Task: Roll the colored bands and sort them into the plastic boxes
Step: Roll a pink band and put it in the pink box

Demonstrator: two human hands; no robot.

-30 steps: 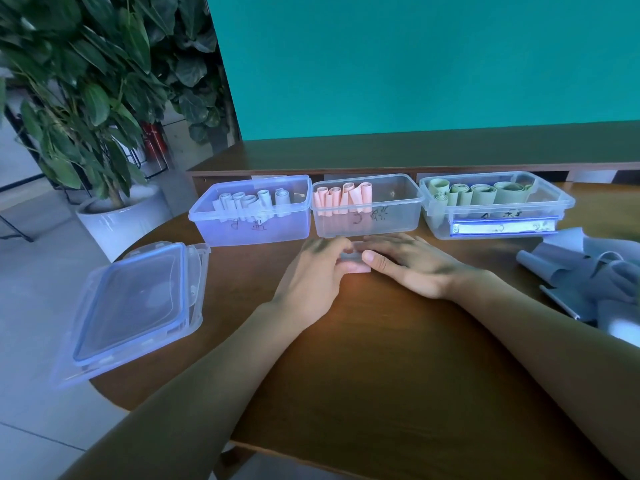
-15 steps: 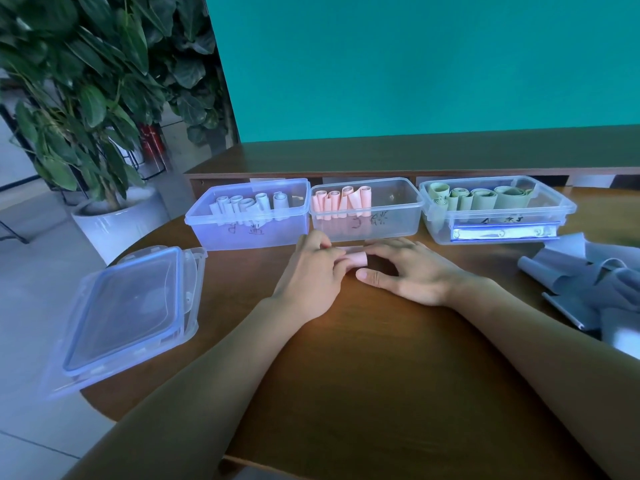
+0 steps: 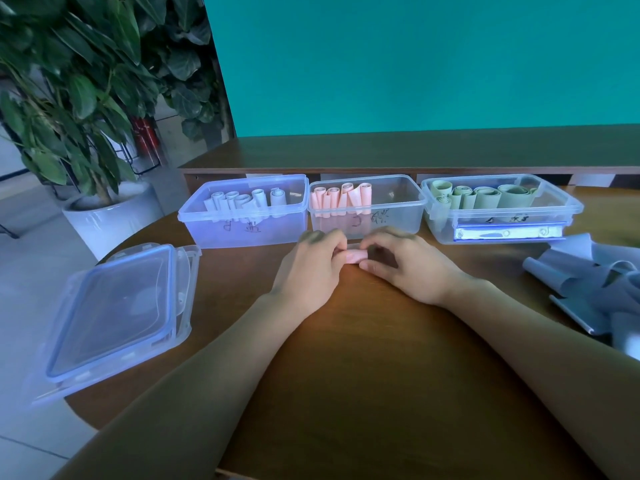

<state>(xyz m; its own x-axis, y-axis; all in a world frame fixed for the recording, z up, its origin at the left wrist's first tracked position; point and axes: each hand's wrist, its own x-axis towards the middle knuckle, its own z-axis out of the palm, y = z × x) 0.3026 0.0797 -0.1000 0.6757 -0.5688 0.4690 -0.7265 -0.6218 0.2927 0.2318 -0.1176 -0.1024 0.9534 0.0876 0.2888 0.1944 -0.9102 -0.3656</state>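
Centre frame: left hand (image 3: pixel 311 268) and right hand (image 3: pixel 408 265) are pinching a soft, light pink band (image 3: pixel 355 255); pinching both ends should be stopping it unrolling.

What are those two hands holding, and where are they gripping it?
A small pink band roll, lying on the table. The left hand pinches its left end, the right hand its right end.

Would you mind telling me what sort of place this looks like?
Probably an office or lobby corner: a wooden table with a ledge before a teal wall, a large potted plant on a tiled floor.
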